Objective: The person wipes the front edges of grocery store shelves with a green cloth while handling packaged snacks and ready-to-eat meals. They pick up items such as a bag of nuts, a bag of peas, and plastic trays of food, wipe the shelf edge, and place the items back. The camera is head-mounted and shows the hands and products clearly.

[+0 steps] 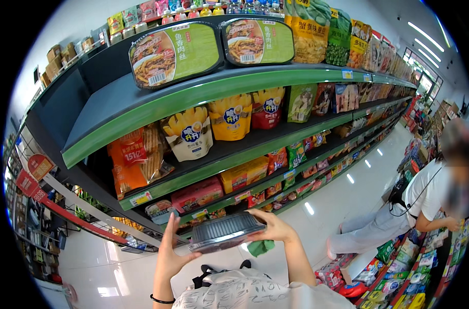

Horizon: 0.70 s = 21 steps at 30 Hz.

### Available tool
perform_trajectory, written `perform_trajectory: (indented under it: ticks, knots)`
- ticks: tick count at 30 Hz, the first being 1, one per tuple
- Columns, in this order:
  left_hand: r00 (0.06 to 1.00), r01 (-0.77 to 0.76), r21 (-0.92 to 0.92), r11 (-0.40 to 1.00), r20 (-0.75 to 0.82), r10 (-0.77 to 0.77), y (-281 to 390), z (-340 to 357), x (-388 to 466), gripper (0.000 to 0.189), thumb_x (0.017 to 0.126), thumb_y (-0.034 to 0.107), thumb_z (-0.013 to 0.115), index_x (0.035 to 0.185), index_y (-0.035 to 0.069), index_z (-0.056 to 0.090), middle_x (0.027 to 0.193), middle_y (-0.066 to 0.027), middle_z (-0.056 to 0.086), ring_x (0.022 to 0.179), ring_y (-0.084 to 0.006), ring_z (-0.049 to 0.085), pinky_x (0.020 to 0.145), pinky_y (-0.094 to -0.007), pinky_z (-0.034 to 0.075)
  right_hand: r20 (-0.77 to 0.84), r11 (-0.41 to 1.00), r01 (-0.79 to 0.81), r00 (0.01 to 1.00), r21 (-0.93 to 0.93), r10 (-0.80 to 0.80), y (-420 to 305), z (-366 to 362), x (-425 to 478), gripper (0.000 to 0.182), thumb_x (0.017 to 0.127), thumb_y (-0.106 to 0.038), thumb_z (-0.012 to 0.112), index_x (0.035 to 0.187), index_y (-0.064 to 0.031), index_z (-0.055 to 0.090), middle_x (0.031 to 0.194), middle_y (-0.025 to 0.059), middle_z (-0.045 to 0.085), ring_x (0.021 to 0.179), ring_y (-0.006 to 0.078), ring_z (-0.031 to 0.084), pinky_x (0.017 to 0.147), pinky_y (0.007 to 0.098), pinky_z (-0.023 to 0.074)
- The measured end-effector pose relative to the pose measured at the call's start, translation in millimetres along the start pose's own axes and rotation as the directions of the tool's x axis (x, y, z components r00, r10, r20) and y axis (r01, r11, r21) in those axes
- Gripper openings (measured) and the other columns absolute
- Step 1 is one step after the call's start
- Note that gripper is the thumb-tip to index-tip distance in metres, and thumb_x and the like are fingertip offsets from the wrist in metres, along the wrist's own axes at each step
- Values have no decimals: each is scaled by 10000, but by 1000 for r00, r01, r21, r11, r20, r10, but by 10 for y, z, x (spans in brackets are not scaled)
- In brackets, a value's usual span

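Between my hands is a black plastic food tray, its ribbed underside facing up. My right hand grips its right end, and a crumpled green cloth hangs below that hand. My left hand is at the tray's left end with fingers spread and the thumb reaching towards its lower edge; whether it bears any weight cannot be told. On the top shelf two packaged meal trays stand on edge side by side, the left one and the right one, both with green printed lids.
Snack pouches line the shelf below, with boxes and bags lower down. Tall snack bags adjoin the meal trays. A wire rack stands at the left. Another person in a white shirt stands at right beside shelves of packaged goods.
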<state>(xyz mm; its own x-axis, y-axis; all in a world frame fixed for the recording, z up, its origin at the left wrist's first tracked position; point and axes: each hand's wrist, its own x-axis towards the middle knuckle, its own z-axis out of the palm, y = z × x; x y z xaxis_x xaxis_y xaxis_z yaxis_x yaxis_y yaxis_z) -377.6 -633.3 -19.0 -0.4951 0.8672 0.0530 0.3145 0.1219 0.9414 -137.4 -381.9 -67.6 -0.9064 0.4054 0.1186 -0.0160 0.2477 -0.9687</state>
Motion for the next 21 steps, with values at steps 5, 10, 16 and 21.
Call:
perform_trajectory:
  ticks: [5, 10, 16, 21]
  knots:
    - [944, -135, -302, 944, 250, 215, -16, 447, -34, 1360, 630, 100, 986, 1675, 119, 116, 1632, -215, 388, 1473, -315, 427, 1180, -436, 372, 116, 986, -48, 993, 157, 29, 125, -166, -159, 786, 736, -124, 931, 1428, -30, 570, 1322, 85, 670, 1221, 175, 607, 1060, 331, 461]
    - [992, 125, -505, 854, 60, -110, 76, 710, -110, 959, 641, -55, 890, 1487, 59, 453, 1376, -94, 577, 1293, -222, 548, 1127, -377, 420, 16, 998, -26, 1000, 57, 25, 111, -258, -97, 732, 787, -160, 903, 1433, -41, 579, 1342, 89, 656, 1193, 181, 610, 1031, 327, 474]
    - [980, 148, -645, 749, -5, -198, -4, 678, -197, 949, 645, -96, 862, 1486, 82, 459, 1357, -85, 584, 1278, -216, 565, 1081, -371, 479, -493, 982, 117, 869, 146, -30, -336, -462, -100, 286, 959, -186, 729, 1178, -9, 683, 1099, 35, 690, 1005, 111, 613, 919, 269, 483]
    - [978, 141, -551, 822, -51, -202, -67, 739, -228, 887, 676, -88, 854, 1462, 83, 482, 1337, -77, 589, 1254, -194, 558, 1063, -342, 468, -6, 861, 391, 910, -325, -415, -483, -12, 346, 203, 951, -149, 700, 1113, -28, 714, 1155, 95, 691, 1150, 266, 616, 1032, 379, 466]
